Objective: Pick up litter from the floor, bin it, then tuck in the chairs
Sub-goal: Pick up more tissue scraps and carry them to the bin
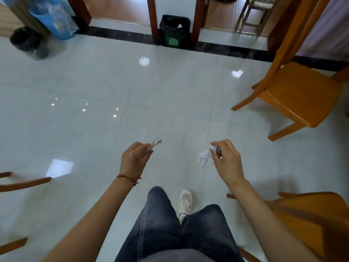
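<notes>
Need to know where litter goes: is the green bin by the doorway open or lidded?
Open: the green bin with a black liner shows no lid, and white scrap sits inside.

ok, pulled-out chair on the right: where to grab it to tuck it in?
Take the chair by the top rail of its backrest, coming from behind. The seat faces the table side at right, so a push there drives it in. Both hands hold litter now, so bin that first.
</notes>
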The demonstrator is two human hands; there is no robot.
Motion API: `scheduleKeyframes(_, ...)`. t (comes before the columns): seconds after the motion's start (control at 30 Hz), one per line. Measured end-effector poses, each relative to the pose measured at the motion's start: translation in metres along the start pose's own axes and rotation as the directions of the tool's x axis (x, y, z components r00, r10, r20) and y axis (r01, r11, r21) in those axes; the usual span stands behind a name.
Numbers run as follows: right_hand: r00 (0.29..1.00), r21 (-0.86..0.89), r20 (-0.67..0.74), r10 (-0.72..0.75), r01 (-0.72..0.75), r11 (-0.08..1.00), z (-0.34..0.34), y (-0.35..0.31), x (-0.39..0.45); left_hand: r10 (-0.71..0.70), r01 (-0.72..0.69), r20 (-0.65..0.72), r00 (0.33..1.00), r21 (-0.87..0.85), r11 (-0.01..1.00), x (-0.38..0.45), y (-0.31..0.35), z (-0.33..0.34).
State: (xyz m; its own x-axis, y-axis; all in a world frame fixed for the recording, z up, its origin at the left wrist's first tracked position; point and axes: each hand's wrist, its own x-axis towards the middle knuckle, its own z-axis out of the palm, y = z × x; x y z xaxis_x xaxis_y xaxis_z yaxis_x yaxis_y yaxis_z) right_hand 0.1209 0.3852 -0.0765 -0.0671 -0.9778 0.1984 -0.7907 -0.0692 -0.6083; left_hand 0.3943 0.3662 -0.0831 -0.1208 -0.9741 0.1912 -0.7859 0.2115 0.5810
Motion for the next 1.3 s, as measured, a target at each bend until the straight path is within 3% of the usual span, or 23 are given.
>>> scheduleKeyframes(0.73,0.995,0.048,-0.081,0.051,-0.047,0.998,0.127,-0.051,0.383,0.039,-0.04,-0.024,0.999,-0.029,0.999,0.396,-0.143,-0.025)
scheduleKeyframes(1.3,0.995,0.054,-0.084,-0.046,0.051,0.997,0.171,0.001,0.728,0.005,-0.008,-0.092,0.996,-0.04,0.999,0.726,-0.179,0.024)
